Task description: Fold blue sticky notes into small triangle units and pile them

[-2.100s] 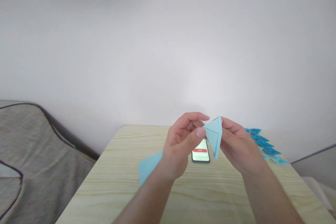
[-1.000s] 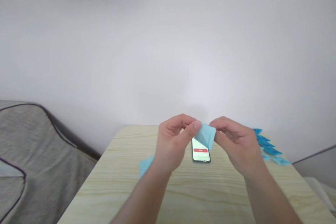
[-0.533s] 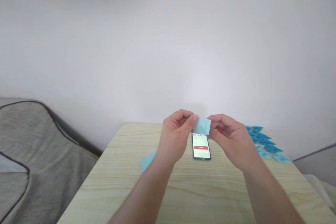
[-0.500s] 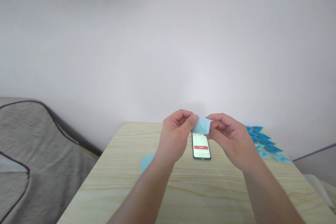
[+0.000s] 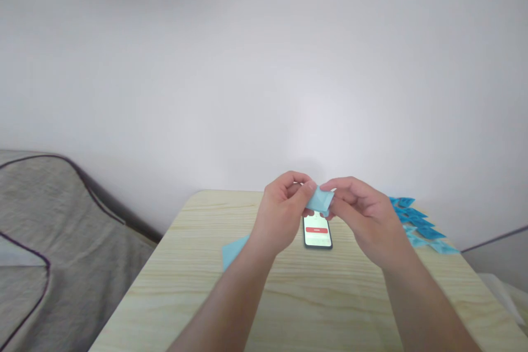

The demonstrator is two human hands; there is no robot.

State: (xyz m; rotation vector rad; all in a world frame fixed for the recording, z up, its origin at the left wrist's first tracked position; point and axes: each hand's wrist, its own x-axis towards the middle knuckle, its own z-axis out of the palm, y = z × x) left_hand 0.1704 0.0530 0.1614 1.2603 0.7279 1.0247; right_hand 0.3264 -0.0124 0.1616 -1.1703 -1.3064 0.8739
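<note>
A small light-blue folded paper (image 5: 318, 199) is held up between my two hands, above the top end of a phone. My left hand (image 5: 284, 209) pinches its left side, thumb on the near face. At the right edge, my right hand (image 5: 363, 214) has its thumb and fingers closed on the paper. Creases and a narrow fold show along that right edge. Part of the paper is hidden behind my fingers.
The phone (image 5: 317, 237) lies lit on the wooden table (image 5: 330, 297). A flat light-blue sheet (image 5: 233, 252) rests partly under my left forearm. Several folded blue paper pieces (image 5: 424, 226) line the right side. A white wall (image 5: 264, 77) stands behind; grey fabric (image 5: 82, 264) is at left.
My left hand has shifted slightly right, closer to my right hand. The folded paper has tilted and moved a little right, with its right edge bent more.
</note>
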